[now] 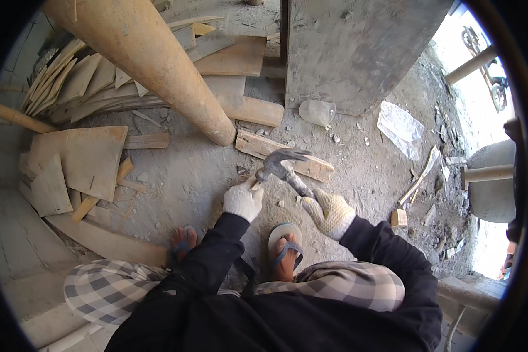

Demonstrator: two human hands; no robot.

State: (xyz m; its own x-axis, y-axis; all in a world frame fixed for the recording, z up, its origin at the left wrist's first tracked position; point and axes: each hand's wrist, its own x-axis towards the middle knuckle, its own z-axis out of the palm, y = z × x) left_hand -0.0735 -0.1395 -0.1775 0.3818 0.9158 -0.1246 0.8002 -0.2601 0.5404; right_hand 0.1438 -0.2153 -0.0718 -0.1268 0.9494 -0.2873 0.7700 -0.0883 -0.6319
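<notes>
A claw hammer [281,166] is held out in front of me, its metal claw pointing to the far right and its striking face toward my left hand. My right hand [328,212], in a cream knitted glove, is wrapped round the hammer's handle. My left hand [243,199], in a white glove with bare fingertips, is closed in a pinch right beside the striking face. What those fingers hold is too small to make out. Past the hammer, a short wooden block [314,166] lies on the dirt floor, partly hidden by the hammer head.
A thick round post [158,64] slants down to the floor ahead. Broken boards [79,158] lie at the left, more planks [232,56] behind the post. A grey concrete pillar [358,53] stands at the back, with a plastic sheet [400,126] and small wood block [399,218] nearby.
</notes>
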